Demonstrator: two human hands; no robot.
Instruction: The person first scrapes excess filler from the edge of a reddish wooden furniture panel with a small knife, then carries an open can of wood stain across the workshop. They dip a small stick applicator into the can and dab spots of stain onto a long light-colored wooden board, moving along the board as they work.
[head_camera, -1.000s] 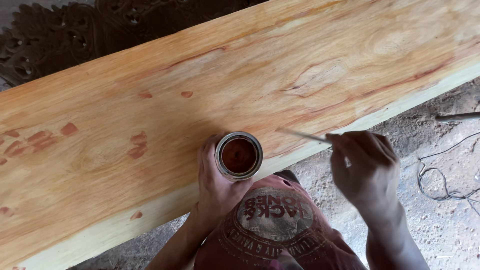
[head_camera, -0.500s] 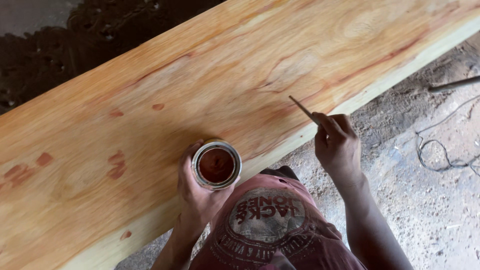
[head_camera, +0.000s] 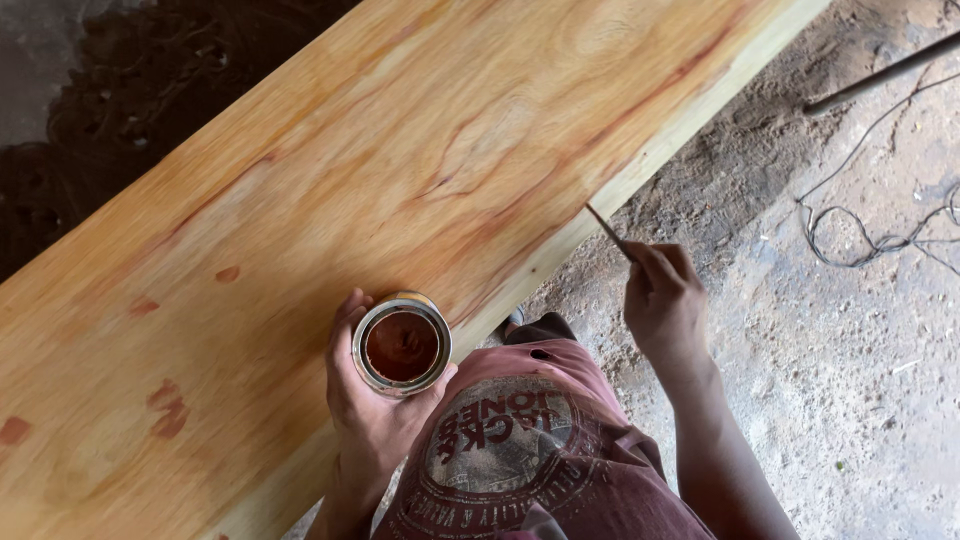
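1. Left hand (head_camera: 365, 400) is wrapped around a small round metal tin (head_camera: 402, 345) full of dark reddish-brown stain. Fingers curl up its left side, thumb on the near side, so it's a proper grip. The tin sits upright right over the near edge of the plank.
2. Right hand (head_camera: 665, 300) is clenched on a thin wooden-handled brush (head_camera: 606, 227), pinched between thumb and fingertips. The stick pokes up and left, and its tip is right at the near edge of the plank. Can't tell if it actually touches the wood, and the bristle end is too small to make out.
3. The long, wide pale wooden plank (head_camera: 400, 170) runs diagonally across the whole view. It's streaked orange and reddish along the grain, with a few darker red-brown blotches down at the left end.
4. The two hands are well apart, tin to the left, brush to the right.
5. Below them there's the person's maroon printed T-shirt (head_camera: 520, 450).
6. On the right, the dusty concrete floor (head_camera: 860, 400) with a tangle of thin dark wire (head_camera: 850, 220) and a dark rod (head_camera: 880, 70) lying near the top corner.
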